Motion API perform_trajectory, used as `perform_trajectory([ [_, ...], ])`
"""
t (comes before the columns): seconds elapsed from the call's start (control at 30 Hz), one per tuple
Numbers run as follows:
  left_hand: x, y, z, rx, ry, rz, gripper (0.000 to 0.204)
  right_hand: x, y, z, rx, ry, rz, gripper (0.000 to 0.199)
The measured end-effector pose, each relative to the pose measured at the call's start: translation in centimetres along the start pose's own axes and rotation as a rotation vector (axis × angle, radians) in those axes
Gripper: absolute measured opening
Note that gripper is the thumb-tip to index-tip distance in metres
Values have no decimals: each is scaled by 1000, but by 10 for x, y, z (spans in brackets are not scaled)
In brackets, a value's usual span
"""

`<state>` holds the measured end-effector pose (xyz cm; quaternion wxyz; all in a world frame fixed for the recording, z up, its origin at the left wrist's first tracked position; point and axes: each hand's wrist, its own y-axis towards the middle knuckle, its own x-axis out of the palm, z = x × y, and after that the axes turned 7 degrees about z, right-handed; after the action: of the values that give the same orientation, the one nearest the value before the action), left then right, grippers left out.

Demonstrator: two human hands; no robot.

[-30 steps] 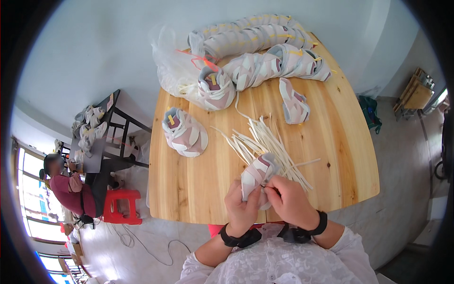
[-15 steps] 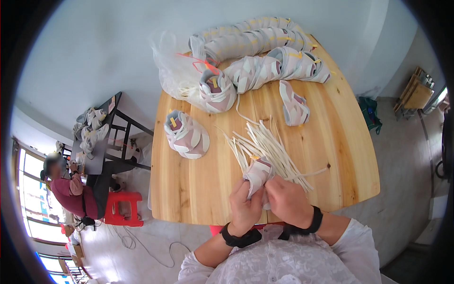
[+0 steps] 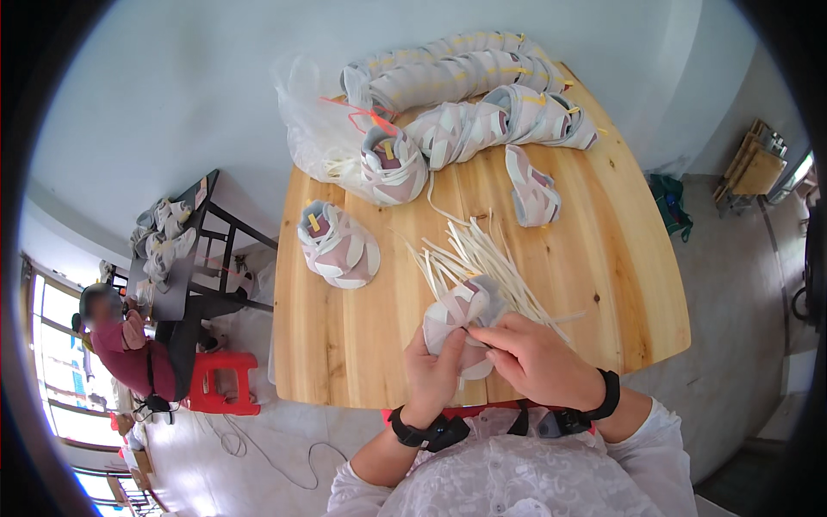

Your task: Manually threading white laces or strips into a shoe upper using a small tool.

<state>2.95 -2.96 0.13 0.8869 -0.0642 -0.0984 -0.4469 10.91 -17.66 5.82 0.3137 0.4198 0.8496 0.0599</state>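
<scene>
Over the near edge of the wooden table, my left hand point(image 3: 431, 370) is closed on a pale pink and white shoe upper point(image 3: 457, 312), held tilted with its opening away to the right. My right hand point(image 3: 543, 362) pinches a thin dark tool point(image 3: 479, 340), its tip against the upper's side; its exact kind is too small to tell. Just beyond the upper lies a loose bundle of flat white laces point(image 3: 487, 258), partly hidden by it. Two more uppers rest nearby: one standing point(image 3: 338, 250) on the left, one lying on its side point(image 3: 532, 191) farther right.
Nested rows of uppers point(image 3: 465, 77) line the far side of the table point(image 3: 620, 284). Beside them, a clear plastic bag point(image 3: 301, 112) stands behind another upper point(image 3: 392, 168). To the left, a person point(image 3: 138, 353) sits on a red stool point(image 3: 224, 383) at a dark table point(image 3: 185, 276).
The held upper has turned and spread, showing more of its side and opening. My right hand has shifted to the right, and the dark tool in its fingers now shows.
</scene>
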Motion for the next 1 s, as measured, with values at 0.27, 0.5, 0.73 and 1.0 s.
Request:
perform_trajectory([
  [0.27,3,-5,10,18,69,-5,23,10,-5,16,402,336,-28,3],
  [0.5,21,1,12,211,261,80,11,28,-8,1,-107,-382,153,5],
  [0.73,22,11,3,225,206,88,8,27,4,2,29,-154,205,9],
  [1.0,16,12,7,377,268,110,12,13,20,10,473,566,-7,13],
])
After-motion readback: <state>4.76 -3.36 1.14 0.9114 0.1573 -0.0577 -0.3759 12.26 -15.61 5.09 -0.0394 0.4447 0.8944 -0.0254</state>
